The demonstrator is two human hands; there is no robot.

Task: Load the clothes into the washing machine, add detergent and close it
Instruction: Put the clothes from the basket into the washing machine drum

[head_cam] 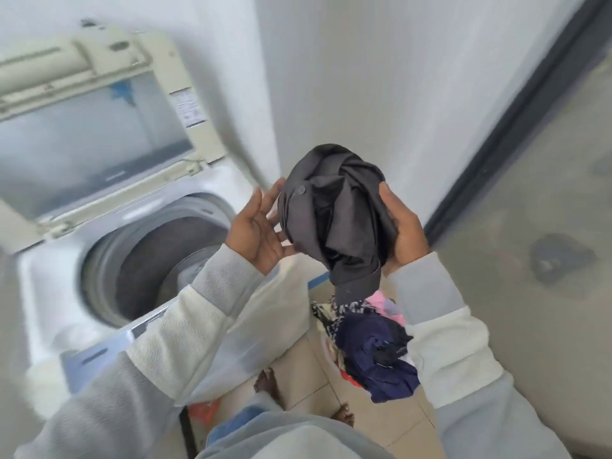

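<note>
The washing machine [49, 309] stood at left, its lid [99, 134] raised behind the drum [155, 276]. To its right, a bundled garment [331, 213] sat between the left hand [258, 230] and right hand [405, 233], above the clothes pile [374, 352] on the floor [390, 425].

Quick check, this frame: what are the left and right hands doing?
Left hand: open, straight fingers touching the grey garment.
Right hand: holding the grey garment.
</note>
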